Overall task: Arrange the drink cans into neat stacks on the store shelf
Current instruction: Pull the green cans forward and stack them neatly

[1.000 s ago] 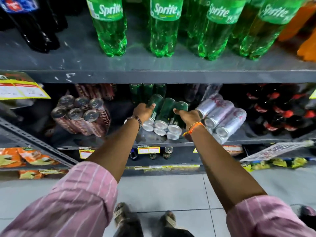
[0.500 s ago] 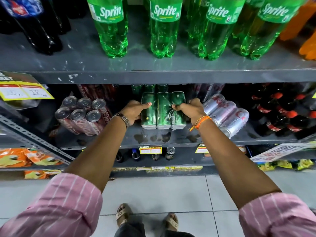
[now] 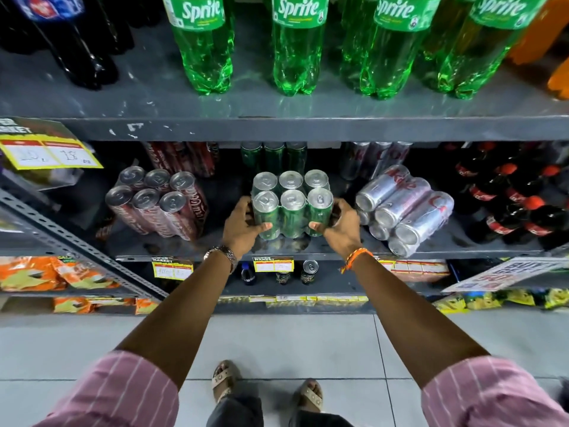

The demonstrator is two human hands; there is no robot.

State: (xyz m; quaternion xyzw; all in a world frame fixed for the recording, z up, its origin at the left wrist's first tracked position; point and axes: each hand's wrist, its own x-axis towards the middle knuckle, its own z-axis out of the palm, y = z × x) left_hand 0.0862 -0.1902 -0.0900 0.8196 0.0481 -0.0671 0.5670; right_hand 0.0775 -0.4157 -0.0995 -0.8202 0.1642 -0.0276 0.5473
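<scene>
- Green six-pack [image 3: 292,204] stands upright on the middle shelf [image 3: 308,249], near its front edge, tops facing up, two rows of three, wrapped in clear film.
- Left hand [image 3: 243,224] grips the pack's left side, fingers curled around the near-left can, thumb across the front low down.
- Right hand [image 3: 340,224] grips the pack's right side, fingers wrapped behind the near-right can, thumb on the front.
- Metal watch [image 3: 223,252] on left wrist, orange thread band [image 3: 357,257] on right wrist.
- Red can pack [image 3: 160,204] sits left of the green pack, tilted with tops leaning toward camera; a gap of bare shelf lies between them.
- Silver can pack [image 3: 403,211] lies on its side just right of the right hand, can ends pointing near-left; close to the knuckles, contact unclear.
- More green cans [image 3: 274,157] stand far behind the pack in shadow; dark red cans [image 3: 184,157] far left, silver cans [image 3: 375,157] far right.
- Dark cola bottles with red caps [image 3: 517,208] fill the right end of the same shelf.
- Upper shelf [image 3: 277,127] overhangs the pack; Sprite bottles [image 3: 297,44] stand on it, dark bottles [image 3: 74,41] to the left, orange bottles [image 3: 548,41] at the right edge.
- Yellow price tag [image 3: 49,152] hangs at left from the upper shelf edge.
- Lower shelf holds single cans [image 3: 309,271] and a small bottle [image 3: 248,274] under the pack.
- Orange snack packets [image 3: 46,274] on the left rack, tiled floor [image 3: 292,343] and sandalled feet below.
</scene>
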